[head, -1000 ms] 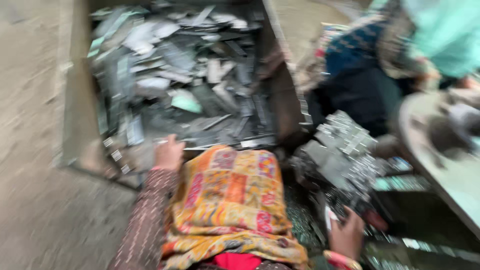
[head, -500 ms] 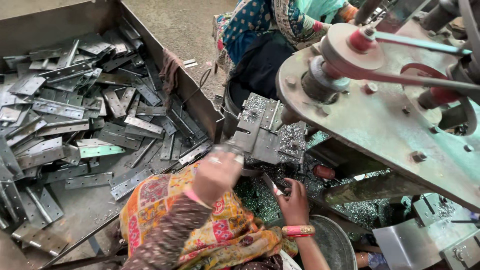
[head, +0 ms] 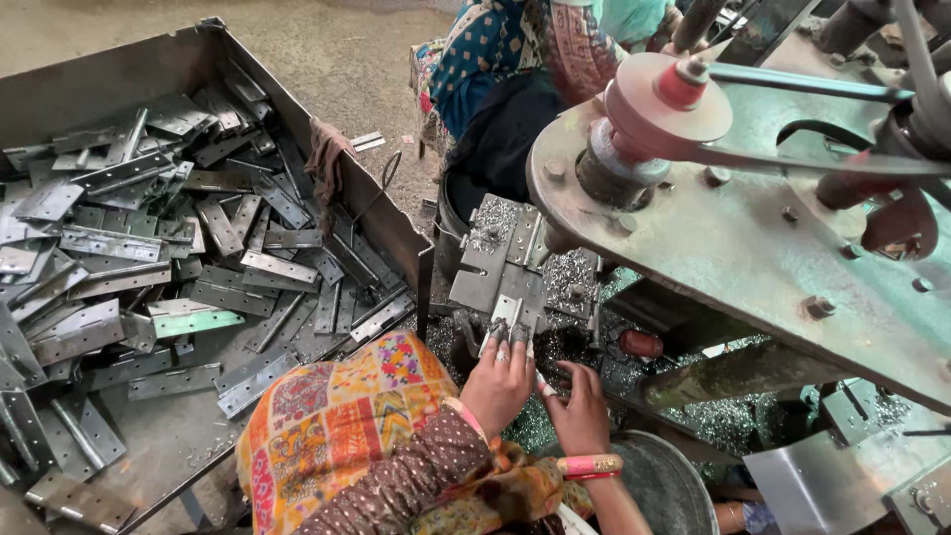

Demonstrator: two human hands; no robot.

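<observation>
Left hand: the left hand (head: 498, 381), low in the centre of the frame, has its fingertips (head: 500, 332) pinched on the lower edge of a small metal hinge plate (head: 506, 312).
Hinge plate: it sits on the grey machine bed (head: 500, 258), just above the fingers and touching them.
Right hand: the right hand (head: 580, 411), just right of the left, rests loosely curled on metal shavings (head: 584, 282); whether it grips anything I cannot tell.
Bangle: a pink-orange bangle (head: 588, 466) circles that wrist.
Bin: a big steel bin (head: 119, 79) on the left, heaped with hinges (head: 149, 258).
Machine: a heavy plate with a pulley (head: 664, 99), upper right.
Other person: a patterned garment (head: 515, 50), top centre.
</observation>
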